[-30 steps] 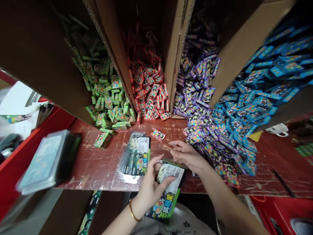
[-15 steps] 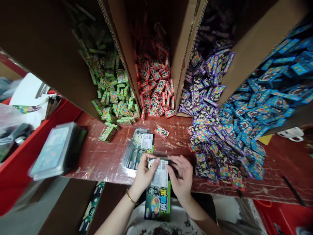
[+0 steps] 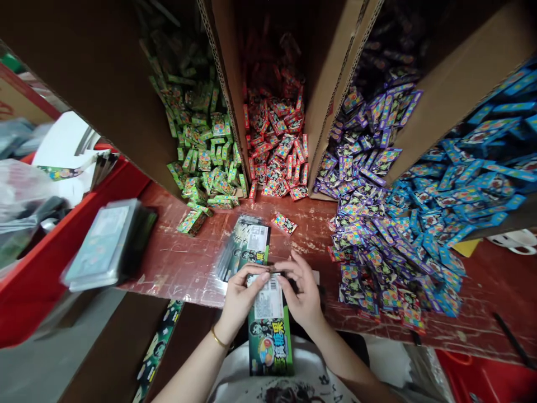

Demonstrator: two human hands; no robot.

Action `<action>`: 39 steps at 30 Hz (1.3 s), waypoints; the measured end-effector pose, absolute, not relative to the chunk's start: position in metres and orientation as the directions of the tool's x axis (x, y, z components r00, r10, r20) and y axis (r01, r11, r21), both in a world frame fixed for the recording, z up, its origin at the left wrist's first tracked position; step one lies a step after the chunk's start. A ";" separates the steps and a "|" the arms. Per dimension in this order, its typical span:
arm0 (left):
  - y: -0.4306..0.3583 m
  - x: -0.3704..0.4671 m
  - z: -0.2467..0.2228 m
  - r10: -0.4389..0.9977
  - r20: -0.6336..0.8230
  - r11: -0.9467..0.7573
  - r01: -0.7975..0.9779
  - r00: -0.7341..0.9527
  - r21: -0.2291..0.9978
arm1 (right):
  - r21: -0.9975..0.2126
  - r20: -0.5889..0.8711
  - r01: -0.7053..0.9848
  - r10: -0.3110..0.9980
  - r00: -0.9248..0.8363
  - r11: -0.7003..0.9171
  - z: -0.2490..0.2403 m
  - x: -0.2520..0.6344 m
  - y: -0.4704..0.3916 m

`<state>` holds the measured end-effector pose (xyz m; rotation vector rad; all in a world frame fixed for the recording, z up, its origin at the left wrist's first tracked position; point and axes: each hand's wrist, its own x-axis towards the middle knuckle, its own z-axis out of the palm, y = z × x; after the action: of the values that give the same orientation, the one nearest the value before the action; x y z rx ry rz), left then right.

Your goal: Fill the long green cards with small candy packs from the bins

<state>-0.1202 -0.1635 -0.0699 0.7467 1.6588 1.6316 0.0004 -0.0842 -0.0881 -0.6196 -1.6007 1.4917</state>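
A dark green candy box [image 3: 271,347] with a white barcode label points its lower end toward my body. My left hand [image 3: 237,299] grips its upper left side, thumb on the label and fingers behind. My right hand [image 3: 304,296] pinches its upper right corner, with thumb and bent fingertips meeting at the top edge. What lies behind that edge is hidden by the fingers. Just beyond my hands lies a fanned stack of similar printed packages in clear plastic [image 3: 241,246]. A single red candy packet [image 3: 284,223] rests to the right of that stack.
Cardboard dividers [image 3: 229,84] separate heaps of green packets [image 3: 218,151], red packets [image 3: 277,151], purple packets [image 3: 356,190] and blue packets [image 3: 457,179]. Purple and blue ones spill onto the red table [image 3: 168,268]. Clear plastic sleeves [image 3: 100,240] are stacked at the left, beside a red bin [image 3: 75,235].
My right hand's fingers have come in to the box's top edge and meet the left fingertips there. The view has shifted, so the surroundings sit farther right.
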 end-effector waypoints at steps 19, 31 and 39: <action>-0.157 -0.104 -0.075 0.759 -0.100 0.119 -0.014 -0.644 0.993 | -0.997 -0.030 0.069 0.765 -0.643 0.019 -0.070 0.012 -0.059; -0.145 -0.101 -0.068 0.812 -0.115 0.152 0.017 -0.572 0.988 | -0.990 -0.079 0.131 0.541 -0.837 0.059 -0.043 0.002 -0.008; -0.144 -0.099 -0.066 0.814 -0.056 0.120 0.073 -0.578 0.990 | -0.976 -0.173 0.214 0.468 -0.867 0.036 -0.041 -0.001 -0.011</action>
<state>-0.0992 -0.1444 -0.0664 0.8622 1.7743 1.5139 -0.0014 -0.0110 -0.0411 -0.7078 -2.1107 1.9299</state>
